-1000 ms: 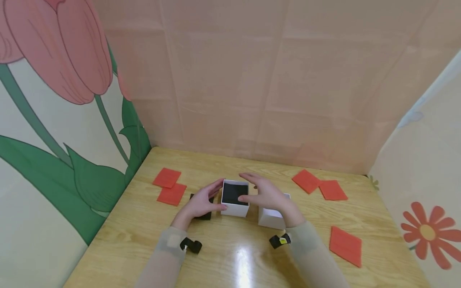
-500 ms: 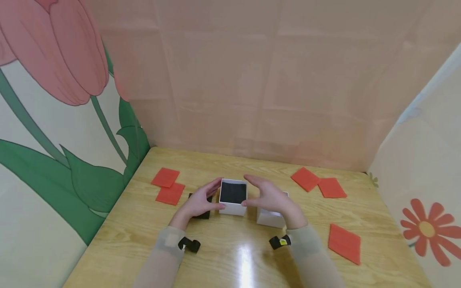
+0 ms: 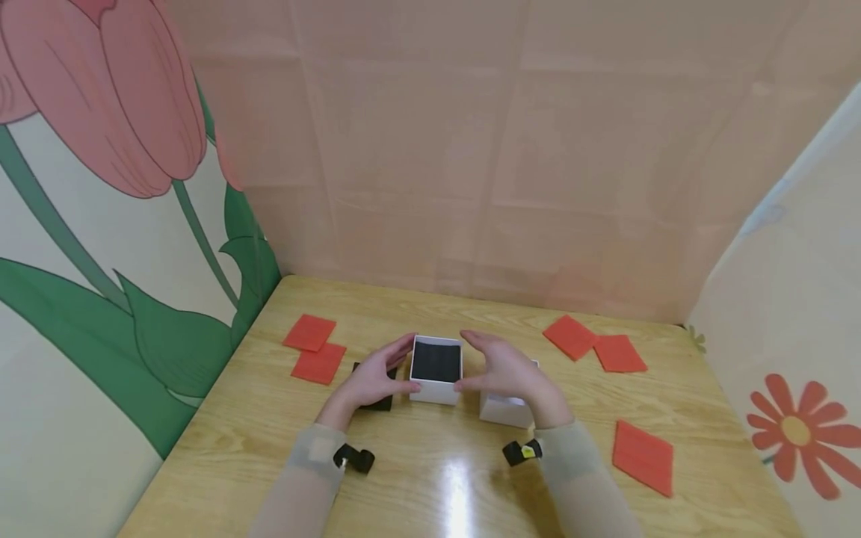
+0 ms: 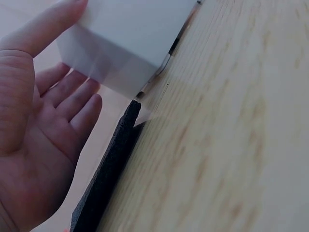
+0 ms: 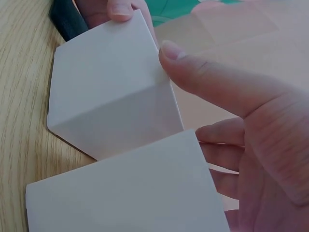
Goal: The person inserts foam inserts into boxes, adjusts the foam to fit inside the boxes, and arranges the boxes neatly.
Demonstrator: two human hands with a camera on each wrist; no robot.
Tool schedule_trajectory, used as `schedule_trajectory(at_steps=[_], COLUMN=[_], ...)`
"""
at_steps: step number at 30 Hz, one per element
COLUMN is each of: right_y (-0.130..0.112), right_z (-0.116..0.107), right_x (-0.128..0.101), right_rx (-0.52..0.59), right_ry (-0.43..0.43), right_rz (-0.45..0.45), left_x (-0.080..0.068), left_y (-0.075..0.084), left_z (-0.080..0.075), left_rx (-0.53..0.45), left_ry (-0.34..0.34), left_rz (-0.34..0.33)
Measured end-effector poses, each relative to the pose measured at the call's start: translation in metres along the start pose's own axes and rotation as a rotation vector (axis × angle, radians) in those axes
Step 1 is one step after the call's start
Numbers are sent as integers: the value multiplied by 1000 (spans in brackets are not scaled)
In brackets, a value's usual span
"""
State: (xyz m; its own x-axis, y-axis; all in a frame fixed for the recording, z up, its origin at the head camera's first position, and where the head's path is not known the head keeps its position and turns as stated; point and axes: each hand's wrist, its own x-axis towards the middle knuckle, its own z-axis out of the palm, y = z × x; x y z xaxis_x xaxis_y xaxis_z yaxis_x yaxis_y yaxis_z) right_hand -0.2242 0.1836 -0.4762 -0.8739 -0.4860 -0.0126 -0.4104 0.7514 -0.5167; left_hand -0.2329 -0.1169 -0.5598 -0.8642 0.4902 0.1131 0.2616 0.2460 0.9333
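Both hands (image 3: pixel 377 379) steady upright white box (image 3: pixel 436 371), opening up

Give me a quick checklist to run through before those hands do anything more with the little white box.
1. Box upright and open on the table: ok.
2. Left hand at its left side, thumb on the near corner: ok.
3. Right hand at its right side, thumb tip on the box: ok.
4. Black lining inside lies flat: ok.
5. Second white box under the right hand, clear of the first: cannot tell.
6. Black foam beside the left hand, out of the way: ok.
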Motion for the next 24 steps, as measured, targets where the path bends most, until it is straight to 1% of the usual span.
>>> schedule_trajectory(at_steps=[7, 18, 24], right_y=[0, 5, 5], right_z=[0, 0, -1], right_x=[2, 6, 8], right_rx=[20, 31, 31], right_ry=[-30, -52, -61], right_rz=[26, -27, -25], left_x=[0, 1, 0], left_y=[1, 0, 0], left_z=[0, 0, 0], left_rx=[21, 23, 26], left_ry=[-1, -4, -4], left_rz=[-11, -10, -10])
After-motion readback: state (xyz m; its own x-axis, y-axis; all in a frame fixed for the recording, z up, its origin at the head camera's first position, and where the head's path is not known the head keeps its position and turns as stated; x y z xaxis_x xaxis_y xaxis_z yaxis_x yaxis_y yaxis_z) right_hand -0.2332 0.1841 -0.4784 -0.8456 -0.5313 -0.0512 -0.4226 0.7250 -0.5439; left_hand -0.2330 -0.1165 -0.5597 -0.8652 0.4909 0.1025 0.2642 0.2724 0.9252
